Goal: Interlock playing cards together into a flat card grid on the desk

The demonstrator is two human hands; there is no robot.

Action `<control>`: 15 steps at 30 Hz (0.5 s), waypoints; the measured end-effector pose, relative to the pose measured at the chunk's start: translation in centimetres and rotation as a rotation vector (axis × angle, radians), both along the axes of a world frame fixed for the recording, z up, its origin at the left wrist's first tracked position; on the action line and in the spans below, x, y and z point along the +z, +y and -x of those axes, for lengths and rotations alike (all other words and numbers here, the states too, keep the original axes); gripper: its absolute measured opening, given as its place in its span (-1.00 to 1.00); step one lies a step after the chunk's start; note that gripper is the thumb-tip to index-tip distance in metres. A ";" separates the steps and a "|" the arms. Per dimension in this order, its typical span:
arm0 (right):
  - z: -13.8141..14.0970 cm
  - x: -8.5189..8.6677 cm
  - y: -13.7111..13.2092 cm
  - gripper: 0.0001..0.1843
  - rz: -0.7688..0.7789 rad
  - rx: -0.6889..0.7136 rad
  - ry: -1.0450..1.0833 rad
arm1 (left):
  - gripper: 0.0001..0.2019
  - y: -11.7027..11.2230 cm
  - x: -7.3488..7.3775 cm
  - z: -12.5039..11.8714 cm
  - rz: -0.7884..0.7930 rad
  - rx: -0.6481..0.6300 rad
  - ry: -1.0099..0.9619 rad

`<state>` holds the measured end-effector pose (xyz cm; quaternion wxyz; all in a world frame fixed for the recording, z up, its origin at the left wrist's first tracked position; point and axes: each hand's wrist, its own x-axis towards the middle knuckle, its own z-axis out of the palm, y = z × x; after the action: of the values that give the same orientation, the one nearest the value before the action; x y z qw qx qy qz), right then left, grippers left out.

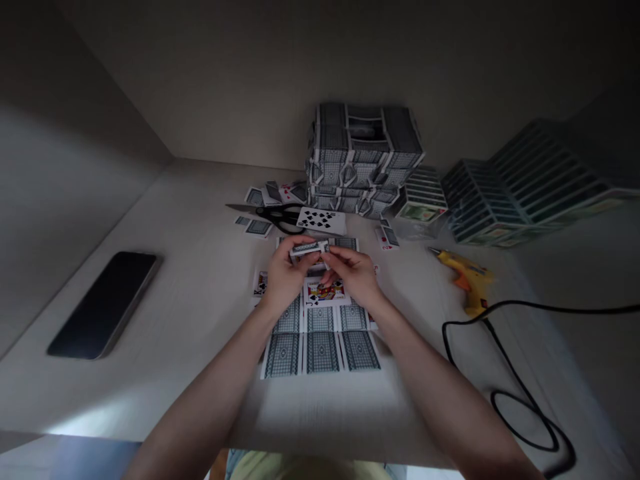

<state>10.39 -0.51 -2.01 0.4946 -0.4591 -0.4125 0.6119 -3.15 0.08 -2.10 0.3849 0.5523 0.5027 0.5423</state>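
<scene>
My left hand (289, 275) and my right hand (356, 272) are close together, pinching a folded playing card (309, 249) between thumbs and fingers. The card's patterned back shows along a narrow strip, and its right end sits at my right fingertips. Under my hands lies a panel of playing cards (323, 351), laid edge to edge with patterned backs up. A jack card (327, 295) is face up on it, just below my fingers. Part of a king card (260, 283) pokes out left of my left hand. My hands hide the panel's middle.
Behind stands a box-like structure made of cards (365, 160). Black-handled scissors (280, 215) lie by a face-up ten of spades (323, 221) and card scraps (259, 228). A yellow glue gun (467, 280) with a black cord (520, 360), stacked card packs (500, 193) and a phone (105, 303) flank my arms.
</scene>
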 end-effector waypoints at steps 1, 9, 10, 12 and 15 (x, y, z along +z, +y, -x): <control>0.0 0.0 0.0 -0.61 0.000 -0.005 0.004 | -0.76 0.0 0.0 0.0 0.014 0.006 -0.036; -0.3 0.0 0.1 -0.58 0.005 0.025 -0.003 | -0.74 0.1 0.1 0.2 0.164 0.027 -0.202; -0.4 0.0 0.1 -0.57 0.005 0.029 -0.007 | -0.74 0.2 0.1 0.2 0.174 0.034 -0.215; -0.4 0.1 0.1 -0.56 0.003 0.041 -0.016 | -0.75 0.2 0.1 0.3 0.189 0.046 -0.249; -0.4 0.2 0.1 -0.56 -0.003 0.063 -0.024 | -0.73 0.2 0.2 0.2 0.199 0.045 -0.289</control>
<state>10.80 -0.43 -1.84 0.4707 -0.4526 -0.4337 0.6209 -3.38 0.30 -1.91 0.4938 0.4164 0.5056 0.5720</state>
